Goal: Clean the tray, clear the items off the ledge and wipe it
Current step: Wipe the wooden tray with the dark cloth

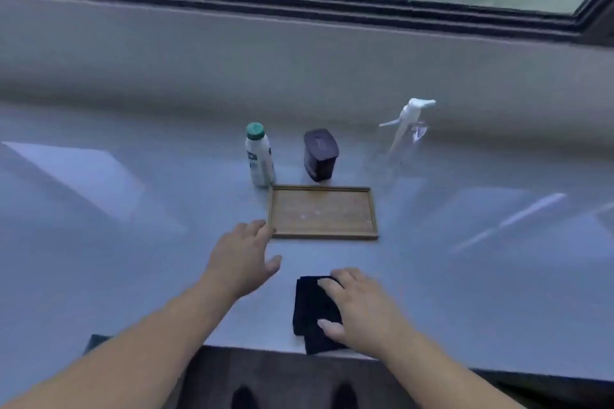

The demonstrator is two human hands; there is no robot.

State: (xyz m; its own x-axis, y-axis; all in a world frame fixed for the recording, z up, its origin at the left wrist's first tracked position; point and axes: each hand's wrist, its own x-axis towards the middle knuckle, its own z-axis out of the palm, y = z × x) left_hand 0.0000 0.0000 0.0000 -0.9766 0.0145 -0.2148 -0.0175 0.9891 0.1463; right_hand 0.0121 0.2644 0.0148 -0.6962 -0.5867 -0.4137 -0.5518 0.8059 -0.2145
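Observation:
A shallow wooden tray (372, 213) lies on the pale window ledge (133, 242), with nothing on it but a few faint spots. My left hand (242, 259) hovers open by the tray's near left corner, fingertips close to its rim. A folded dark cloth (310, 312) lies near the ledge's front edge, and my right hand (360, 307) rests on it with fingers and thumb curled over its right side. Behind the tray stand a white bottle with a green cap (258, 156) and a dark lidded container (320, 154).
A clear spray bottle with a white trigger head (407, 123) stands further back to the right. The window frame (299, 7) runs along the back of the ledge. The ledge's front edge (265, 350) drops to a dark floor below.

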